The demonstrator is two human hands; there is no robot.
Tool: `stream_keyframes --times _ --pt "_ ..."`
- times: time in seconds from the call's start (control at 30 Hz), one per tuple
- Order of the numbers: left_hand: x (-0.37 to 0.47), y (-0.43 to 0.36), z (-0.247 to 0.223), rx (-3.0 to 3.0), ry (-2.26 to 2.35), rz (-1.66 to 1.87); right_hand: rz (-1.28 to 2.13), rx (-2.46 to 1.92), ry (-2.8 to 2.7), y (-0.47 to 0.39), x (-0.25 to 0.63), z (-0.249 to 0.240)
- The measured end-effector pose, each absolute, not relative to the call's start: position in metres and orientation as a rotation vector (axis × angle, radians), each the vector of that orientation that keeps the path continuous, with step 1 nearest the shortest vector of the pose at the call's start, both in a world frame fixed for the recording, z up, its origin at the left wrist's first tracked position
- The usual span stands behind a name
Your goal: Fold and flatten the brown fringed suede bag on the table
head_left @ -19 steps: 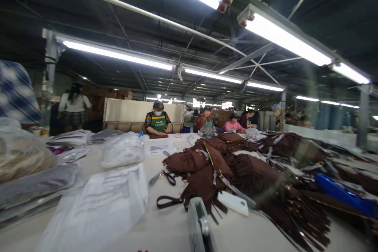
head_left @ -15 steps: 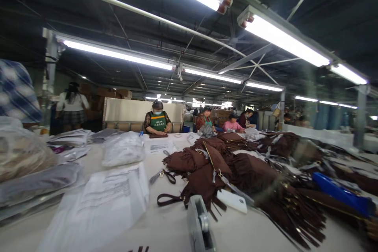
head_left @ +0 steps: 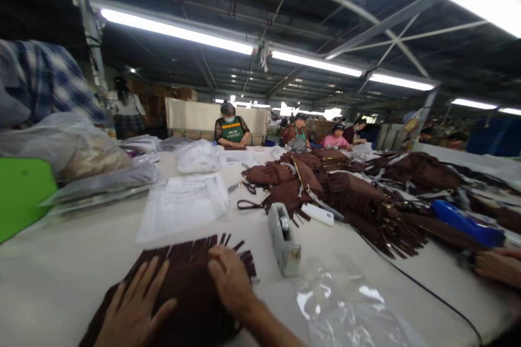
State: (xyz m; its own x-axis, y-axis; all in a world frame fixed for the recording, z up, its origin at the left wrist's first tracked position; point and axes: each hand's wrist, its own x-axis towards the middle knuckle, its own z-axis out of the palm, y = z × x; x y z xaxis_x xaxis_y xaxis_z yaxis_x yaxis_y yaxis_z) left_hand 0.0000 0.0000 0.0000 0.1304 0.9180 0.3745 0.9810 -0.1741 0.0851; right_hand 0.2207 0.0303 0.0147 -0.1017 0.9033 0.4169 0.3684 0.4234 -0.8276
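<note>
1. Pressing flat on a brown fringed piece (head_left: 191, 282), the left hand (head_left: 132, 314) and the right hand (head_left: 230, 282) lie palm-down with fingers spread; each grip is released, grasping nothing.
2. The fringed piece lies on the near edge of the bench (head_left: 81, 249), its fringe pointing away from the person.
3. Just to the right of the right hand stands a grey tape dispenser (head_left: 284, 238), close to the fringe tips but apart from them.
4. A clear plastic bag (head_left: 345, 309) lies crumpled on the bench to the right of the right forearm.
5. A thin black cord (head_left: 411, 282) runs across the bench from the brown pile towards the near right corner.
6. Beyond the dispenser a heap of brown fringed bags (head_left: 337, 195) covers the right half of the bench, with a white flat object (head_left: 319, 214) at its near edge and a blue tool (head_left: 464, 222) further right.
7. Another person's hand (head_left: 499, 265) rests at the right edge, near the blue tool.
8. White printed packaging (head_left: 183, 203) lies behind the fringed piece; filled plastic bags (head_left: 73, 146) and a green surface (head_left: 20, 195) sit to the left.
9. Several workers (head_left: 232, 127) sit at the far end.
</note>
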Motion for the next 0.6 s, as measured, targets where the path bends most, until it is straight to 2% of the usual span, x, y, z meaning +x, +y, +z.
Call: stream_keyframes --times 0.17,0.3,0.43,0.6 --pt "0.049 -0.026 -0.009 -2.588 -1.478 -0.263 0.918 -1.276 -1.419 0.006 0.312 0.022" --pt "0.085 -0.041 -0.016 -2.590 -1.431 -0.108 1.200 -1.411 -1.219 -0.034 0.357 -0.001" --pt "0.093 -0.033 -0.024 -2.448 -1.321 -0.091 1.660 -1.241 -0.915 -0.067 0.352 -0.024" --pt "0.079 -0.021 -0.028 -2.377 -1.100 -0.301 2.003 -0.980 -0.546 -0.079 0.307 -0.037"
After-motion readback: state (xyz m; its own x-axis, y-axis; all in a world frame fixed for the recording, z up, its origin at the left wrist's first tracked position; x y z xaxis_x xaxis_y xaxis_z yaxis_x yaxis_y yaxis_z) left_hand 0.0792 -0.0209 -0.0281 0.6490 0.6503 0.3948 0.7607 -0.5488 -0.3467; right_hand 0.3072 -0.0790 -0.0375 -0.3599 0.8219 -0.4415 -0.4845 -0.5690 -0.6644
